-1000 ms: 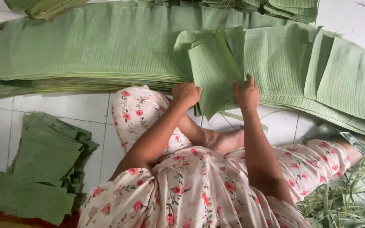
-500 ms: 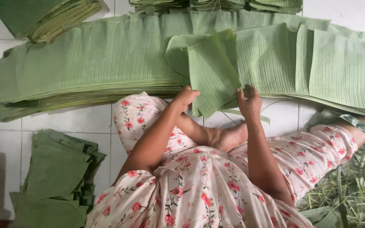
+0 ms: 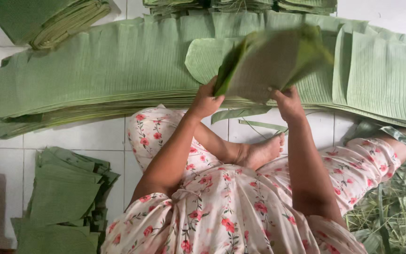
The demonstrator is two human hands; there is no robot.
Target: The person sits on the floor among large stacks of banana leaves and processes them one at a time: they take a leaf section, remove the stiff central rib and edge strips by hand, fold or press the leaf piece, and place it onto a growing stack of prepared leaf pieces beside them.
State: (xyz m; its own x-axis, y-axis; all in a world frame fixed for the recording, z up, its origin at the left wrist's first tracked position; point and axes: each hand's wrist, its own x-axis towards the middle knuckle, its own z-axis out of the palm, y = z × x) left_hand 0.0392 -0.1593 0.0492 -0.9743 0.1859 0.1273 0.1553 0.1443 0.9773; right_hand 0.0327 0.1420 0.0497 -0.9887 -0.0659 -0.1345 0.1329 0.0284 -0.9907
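Both hands — left (image 3: 206,99) and right (image 3: 288,104) — clamp the folded leaf (image 3: 271,63) at upper centre, above the leaf pile (image 3: 95,75); it looks light, floppy, tear-prone — grip its lower edges.

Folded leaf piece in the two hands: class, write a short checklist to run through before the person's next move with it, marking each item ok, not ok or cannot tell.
1. Left hand grips the folded leaf piece at its lower left edge: ok.
2. Right hand holds its lower right edge: ok.
3. Piece is lifted off the long leaf stack: ok.
4. Fold is neat and the edges line up: cannot tell, the piece is blurred.
5. Pile of cut pieces on the floor at the person's left is within view: ok.
6. Bare foot is out from under the piece: ok.
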